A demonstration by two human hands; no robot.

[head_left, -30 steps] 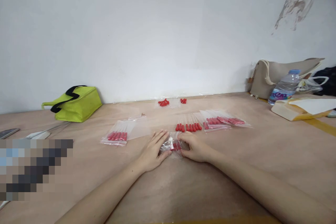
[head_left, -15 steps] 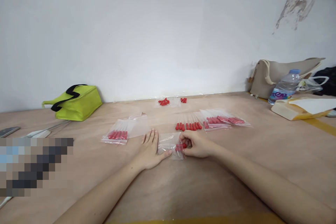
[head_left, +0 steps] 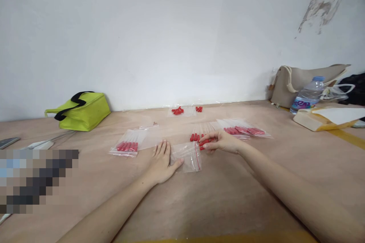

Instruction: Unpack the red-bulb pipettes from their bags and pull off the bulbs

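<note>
My left hand (head_left: 163, 164) lies flat on the table with its fingers stretched, the thumb resting on a clear zip bag (head_left: 188, 156). The bag lies flat, its red zip line at the right end. Just beyond that end, my right hand (head_left: 226, 142) pinches a thin stick with a red end (head_left: 202, 147); the fingers partly hide it. Behind the fingers is a row of pale, thin red-ended sticks (head_left: 194, 137), partly covered by my hand. Filled bags of red-ended pieces (head_left: 234, 131) lie to the right, and another filled bag (head_left: 127, 146) lies left of my left hand.
Small red pieces (head_left: 178, 111) lie on clear plastic near the wall. A lime-green bag (head_left: 85, 112) stands at the left. At the right are a beige bag (head_left: 282, 87), a water bottle (head_left: 306, 97) and an open carton (head_left: 322, 119). A phone (head_left: 9, 142) lies far left.
My right hand has moved up and right, off the zip bag to the row of sticks. The red pieces seen at the bag's right end are no longer there. My left hand stays put.
</note>
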